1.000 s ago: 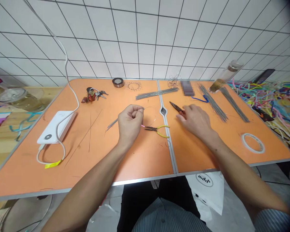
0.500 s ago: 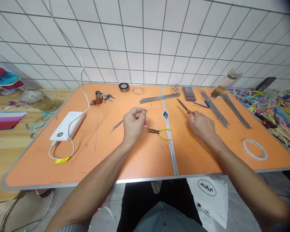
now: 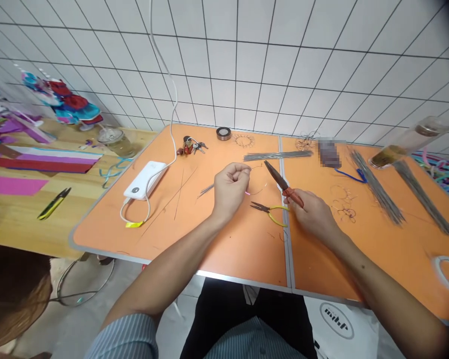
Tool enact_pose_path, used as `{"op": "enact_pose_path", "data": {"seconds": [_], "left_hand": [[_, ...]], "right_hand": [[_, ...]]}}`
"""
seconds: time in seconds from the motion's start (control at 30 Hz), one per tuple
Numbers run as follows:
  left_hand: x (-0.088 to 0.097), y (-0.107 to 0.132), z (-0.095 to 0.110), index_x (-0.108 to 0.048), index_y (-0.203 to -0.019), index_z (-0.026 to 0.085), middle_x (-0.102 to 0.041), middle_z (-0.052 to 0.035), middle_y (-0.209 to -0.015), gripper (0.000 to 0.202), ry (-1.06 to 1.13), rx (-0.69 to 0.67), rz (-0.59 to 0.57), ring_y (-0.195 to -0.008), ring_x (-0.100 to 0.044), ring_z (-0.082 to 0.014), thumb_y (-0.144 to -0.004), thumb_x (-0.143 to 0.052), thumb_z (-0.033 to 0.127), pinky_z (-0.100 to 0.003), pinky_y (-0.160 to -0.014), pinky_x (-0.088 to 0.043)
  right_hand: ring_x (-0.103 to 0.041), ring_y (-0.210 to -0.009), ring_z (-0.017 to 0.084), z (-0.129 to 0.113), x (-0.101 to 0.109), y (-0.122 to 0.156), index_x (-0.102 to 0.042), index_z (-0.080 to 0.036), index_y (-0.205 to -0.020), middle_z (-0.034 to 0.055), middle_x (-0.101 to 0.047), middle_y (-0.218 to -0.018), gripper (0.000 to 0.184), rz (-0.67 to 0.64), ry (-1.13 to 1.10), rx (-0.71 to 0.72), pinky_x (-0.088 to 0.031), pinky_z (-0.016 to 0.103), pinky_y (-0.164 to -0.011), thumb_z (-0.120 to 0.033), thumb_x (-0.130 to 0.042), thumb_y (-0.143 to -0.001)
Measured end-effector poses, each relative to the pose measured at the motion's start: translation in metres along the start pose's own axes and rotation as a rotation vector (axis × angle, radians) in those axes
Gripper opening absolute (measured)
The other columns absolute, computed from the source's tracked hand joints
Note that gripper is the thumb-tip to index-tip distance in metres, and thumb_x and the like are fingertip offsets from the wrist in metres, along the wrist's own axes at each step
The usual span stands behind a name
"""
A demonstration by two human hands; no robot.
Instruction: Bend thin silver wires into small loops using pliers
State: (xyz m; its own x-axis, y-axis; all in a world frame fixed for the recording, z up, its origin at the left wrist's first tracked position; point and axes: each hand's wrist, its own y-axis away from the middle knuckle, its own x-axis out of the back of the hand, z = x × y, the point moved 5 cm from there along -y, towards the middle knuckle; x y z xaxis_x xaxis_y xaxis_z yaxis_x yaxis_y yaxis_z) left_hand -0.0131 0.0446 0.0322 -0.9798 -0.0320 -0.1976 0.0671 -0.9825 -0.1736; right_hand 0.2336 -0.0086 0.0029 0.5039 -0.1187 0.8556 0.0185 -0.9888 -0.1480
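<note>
My left hand (image 3: 230, 188) is closed in a pinch on a thin wire (image 3: 257, 166), which curves out to the right of the fingertips in an open loop. A small pink bit shows by those fingers. In my right hand (image 3: 314, 212) are red-handled long-nose pliers (image 3: 275, 175), their dark jaws pointing up and left near the wire. The jaws look closed; contact with the wire cannot be made out. Between my hands, yellow-handled pliers (image 3: 262, 207) lie on the orange table (image 3: 224, 254). Straight wire ends (image 3: 206, 190) stick out behind my left hand.
Bundles of grey wires (image 3: 279, 155) lie toward the back and right. Bent wire rings (image 3: 244, 141), black tape (image 3: 223, 133), keys (image 3: 192, 145) and a cabled white power bank (image 3: 145, 180) are also on the table. A glass bottle (image 3: 392, 154) stands at the right.
My right hand has brought the red-handled pliers left, close to the wire in my left hand. The view has swung left, showing more of the wooden side table.
</note>
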Motion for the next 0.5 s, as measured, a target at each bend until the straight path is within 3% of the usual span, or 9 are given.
{"op": "enact_pose_path", "data": {"seconds": [0.27, 0.5], "left_hand": [[0.000, -0.005, -0.008, -0.073, -0.083, 0.017, -0.054, 0.0057, -0.048, 0.013, 0.182, 0.227, -0.023, -0.042, -0.041, -0.0085, -0.080, -0.076, 0.029, -0.021, -0.041, -0.032], [-0.002, -0.006, -0.010, -0.073, -0.082, 0.016, -0.052, 0.0061, -0.048, 0.013, 0.276, 0.346, -0.052, -0.040, -0.037, -0.0069, -0.077, -0.078, 0.027, -0.022, -0.041, -0.032]], "right_hand": [[-0.070, -0.091, 0.025, -0.014, -0.002, -0.004, -0.079, -0.024, -0.111, 0.0058, -0.084, -0.097, 0.025, 0.279, 0.303, 0.306, -0.037, 0.036, -0.060, -0.026, -0.054, -0.113], [-0.069, -0.090, 0.023, -0.022, -0.004, -0.007, -0.079, -0.020, -0.116, 0.0048, -0.085, -0.098, 0.021, 0.434, 0.425, 0.448, -0.042, 0.035, -0.070, -0.026, -0.058, -0.114]]}}
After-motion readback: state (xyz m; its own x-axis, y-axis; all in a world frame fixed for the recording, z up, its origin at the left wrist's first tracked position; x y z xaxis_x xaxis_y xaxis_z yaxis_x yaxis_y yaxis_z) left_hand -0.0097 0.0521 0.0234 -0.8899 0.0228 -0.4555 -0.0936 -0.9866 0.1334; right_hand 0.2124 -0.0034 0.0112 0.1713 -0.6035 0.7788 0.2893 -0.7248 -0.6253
